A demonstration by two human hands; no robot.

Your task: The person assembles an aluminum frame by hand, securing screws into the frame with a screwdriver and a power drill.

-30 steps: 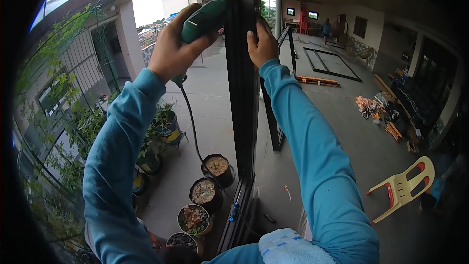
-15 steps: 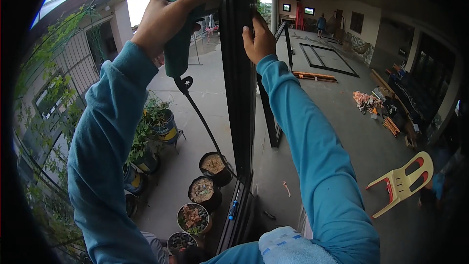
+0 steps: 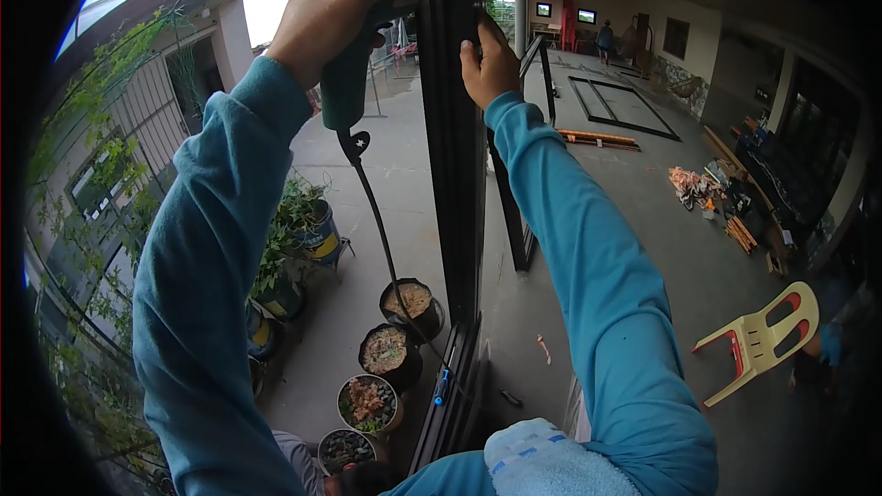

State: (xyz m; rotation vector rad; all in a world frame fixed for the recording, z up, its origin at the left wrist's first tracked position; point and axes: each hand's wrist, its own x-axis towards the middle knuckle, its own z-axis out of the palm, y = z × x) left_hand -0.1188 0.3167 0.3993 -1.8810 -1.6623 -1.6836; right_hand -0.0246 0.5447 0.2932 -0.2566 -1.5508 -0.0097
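Note:
At the top, my left hand point(image 3: 335, 14) is wrapped round a green corded power drill point(image 3: 346, 83), whose front end is against the dark metal frame post point(image 3: 450, 129). A black cord point(image 3: 381, 230) hangs from its base toward the sill. My right hand point(image 3: 489, 64) is on the right side of the same post, thumb up and fingers partly hidden behind it; it looks braced on the metal. A blue screwdriver point(image 3: 442, 388) lies on the bottom track of the frame.
Potted plants point(image 3: 370, 402) stand left of the sill. On the right are a yellow chair point(image 3: 758, 340), a person point(image 3: 827, 344) at the edge, a scrap pile point(image 3: 694, 188) and a black frame point(image 3: 625, 110) on the floor. Another person point(image 3: 604, 39) stands far back.
The drill and my left hand have shifted slightly right and up in view. The surroundings have shifted a little too. Both hands keep their places on the drill and post.

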